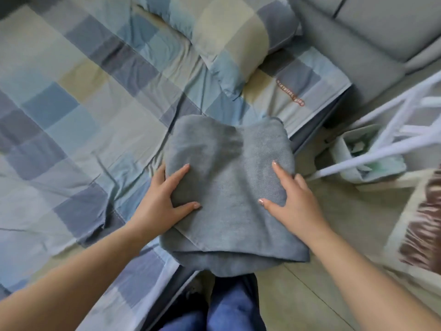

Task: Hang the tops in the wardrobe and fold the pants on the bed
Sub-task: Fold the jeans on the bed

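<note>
A folded grey-blue pair of pants (229, 187) is held up over the corner of the bed (71, 115), partly hanging past its edge. My left hand (164, 201) grips the bundle's left side, thumb and index finger on top and the other fingers hidden under the cloth. My right hand (293, 201) grips the right side the same way, with index finger and thumb on top. The bundle's folded layers show along its near edge. No tops or wardrobe are in view.
A checked pillow (229, 37) lies at the head of the bed. A grey sofa (372, 32) stands beyond. A white drying rack (381, 149) and a pale green bin (353, 154) stand on the floor to the right, beside a fringed cloth (420, 223).
</note>
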